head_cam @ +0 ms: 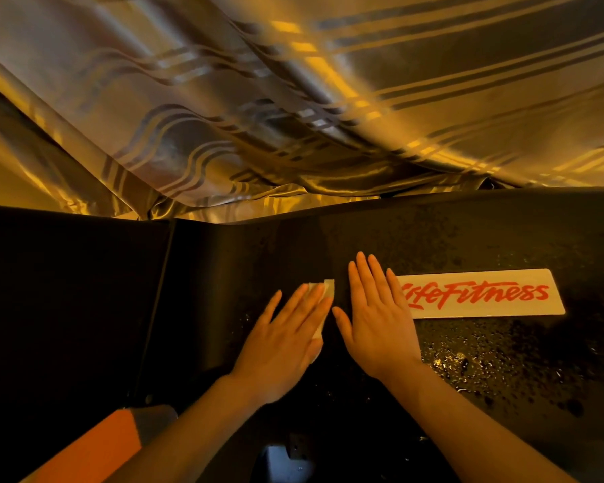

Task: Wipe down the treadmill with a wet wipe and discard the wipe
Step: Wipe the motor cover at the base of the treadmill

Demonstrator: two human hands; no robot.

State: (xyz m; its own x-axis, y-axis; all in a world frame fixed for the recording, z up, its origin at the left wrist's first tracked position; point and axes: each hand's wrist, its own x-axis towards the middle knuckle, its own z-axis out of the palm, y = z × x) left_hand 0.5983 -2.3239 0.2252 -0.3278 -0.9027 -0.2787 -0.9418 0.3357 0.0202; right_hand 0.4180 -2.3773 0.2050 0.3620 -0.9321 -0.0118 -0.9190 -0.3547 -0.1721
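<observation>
The treadmill's black front cover point(328, 245) fills the lower half of the view and bears a white label with red lettering point(485, 294). My left hand point(286, 339) lies flat on the cover with straight fingers and presses a folded white wet wipe point(323, 292) beneath it; the wipe's corner pokes out past the fingertips. Just to its right, my right hand point(377, 315) rests flat on the cover, fingers straight, its edge over the label's left end. Droplets glisten on the cover at the right.
A shiny striped curtain point(293, 99) hangs right behind the cover's far edge. An orange and grey part point(95, 444) shows at the lower left. A seam point(164, 291) splits the cover at left from a darker panel.
</observation>
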